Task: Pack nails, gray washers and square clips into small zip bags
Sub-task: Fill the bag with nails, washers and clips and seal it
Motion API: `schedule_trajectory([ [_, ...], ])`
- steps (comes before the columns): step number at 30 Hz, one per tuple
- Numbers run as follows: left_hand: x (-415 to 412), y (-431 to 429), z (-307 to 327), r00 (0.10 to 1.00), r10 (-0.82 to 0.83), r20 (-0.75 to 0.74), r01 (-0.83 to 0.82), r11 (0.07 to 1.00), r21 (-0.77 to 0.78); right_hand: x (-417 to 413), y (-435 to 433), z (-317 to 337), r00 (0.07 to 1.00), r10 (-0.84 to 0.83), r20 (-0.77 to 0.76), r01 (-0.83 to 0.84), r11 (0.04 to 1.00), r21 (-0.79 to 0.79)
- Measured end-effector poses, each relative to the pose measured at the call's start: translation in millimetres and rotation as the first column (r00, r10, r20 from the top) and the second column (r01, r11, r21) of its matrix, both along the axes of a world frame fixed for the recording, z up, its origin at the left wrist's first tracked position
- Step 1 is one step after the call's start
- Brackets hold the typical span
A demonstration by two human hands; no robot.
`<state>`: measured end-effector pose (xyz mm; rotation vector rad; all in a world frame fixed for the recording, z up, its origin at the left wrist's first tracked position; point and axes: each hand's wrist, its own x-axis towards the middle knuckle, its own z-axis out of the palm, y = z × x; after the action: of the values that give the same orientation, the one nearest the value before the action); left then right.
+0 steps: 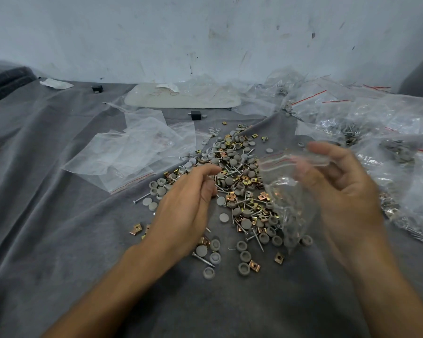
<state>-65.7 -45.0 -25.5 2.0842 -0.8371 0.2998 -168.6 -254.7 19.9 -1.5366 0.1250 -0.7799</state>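
Beneath my right hand (pixel 340 189), pinching its rim, the zip bag (pixel 286 191) hangs over the pile (pixel 239 181); my left hand (pixel 186 206) curls alongside, load unclear. I should spread the mouth before feeding pieces.

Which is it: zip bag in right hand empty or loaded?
Cannot tell. The zip bag, pinched by the right hand, is clear and motion-blurred; parts seen through it may be the pile behind.
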Motion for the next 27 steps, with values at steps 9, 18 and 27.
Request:
schedule_trajectory([
  [9, 0, 1, 2, 1.000, 0.010, 0.002, -0.010, 1.000, 0.017, 0, -13, 8, 0.991, -0.101, 0.091, 0.083, 0.979, 0.184],
  [18, 2, 2, 2, 1.000, 0.027, 0.015, -0.028, 0.997, 0.068, -3, -17, 9, 0.991, -0.114, 0.067, 0.105, 0.987, 0.126],
  [27, 12, 6, 1, 0.995, 0.085, 0.047, -0.094, 0.970, 0.223, -3, -15, 10, 0.988, -0.141, 0.055, 0.134, 0.984, 0.115],
])
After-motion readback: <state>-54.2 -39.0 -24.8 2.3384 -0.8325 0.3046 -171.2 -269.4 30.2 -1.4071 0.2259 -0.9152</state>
